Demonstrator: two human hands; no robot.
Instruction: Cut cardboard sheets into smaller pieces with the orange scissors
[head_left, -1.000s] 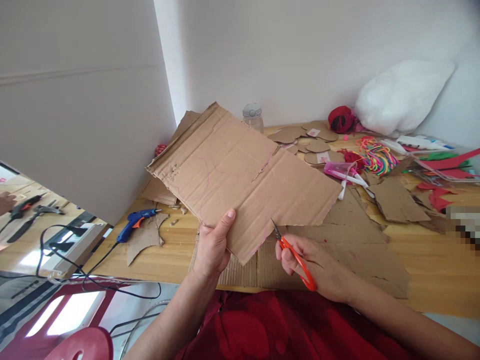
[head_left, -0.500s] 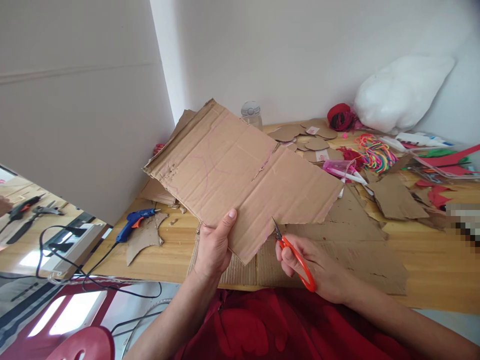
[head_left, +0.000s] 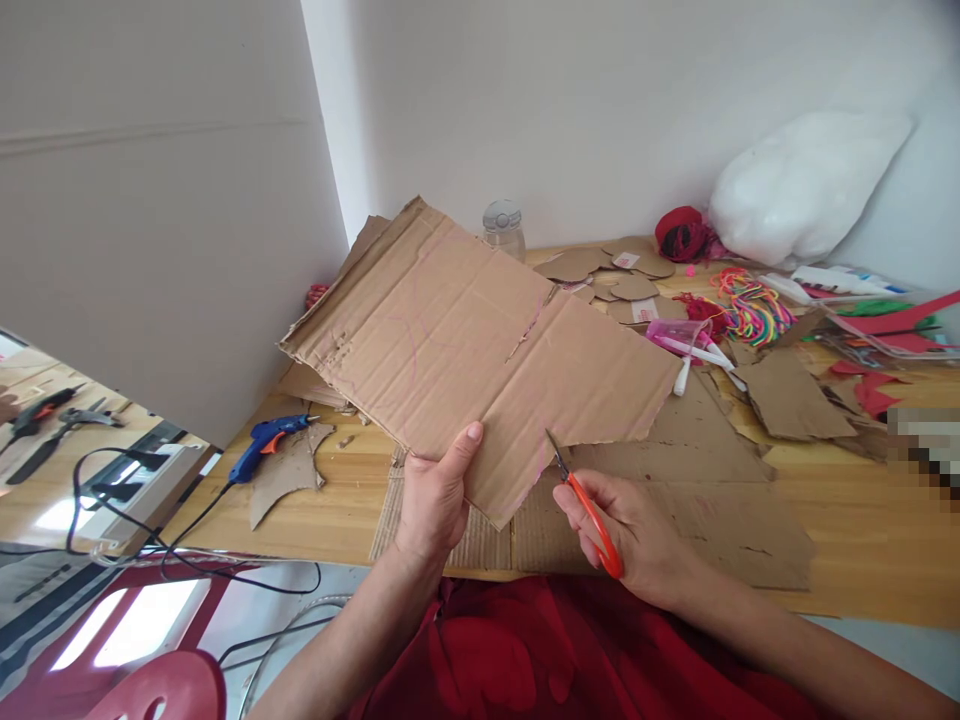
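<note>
A large, creased cardboard sheet [head_left: 442, 330] is held up, tilted, over the table, with faint purple lines drawn on it. My left hand [head_left: 439, 490] grips its lower edge, thumb on the face and fingers hidden behind. My right hand [head_left: 626, 535] is closed around the orange-handled scissors [head_left: 596, 520]. Their dark blades lie at the notch in the sheet's lower right edge, beside a purple line. More flat cardboard [head_left: 712, 520] lies on the table beneath my hands.
A blue glue gun [head_left: 266, 445] rests on a cardboard scrap at the left, its cord running to a power strip [head_left: 142, 500]. Cut cardboard pieces [head_left: 637, 265], colourful cords [head_left: 750, 305], a pink-capped bottle [head_left: 679, 335] and a stuffed white bag [head_left: 810, 190] sit right and behind. A lidded bottle [head_left: 502, 230] stands at the back.
The scissors' handles have drawn closer together, and the tool has swung slightly more upright. The sheet and my left hand have shifted a little, with the sheet's lower corner moving right.
</note>
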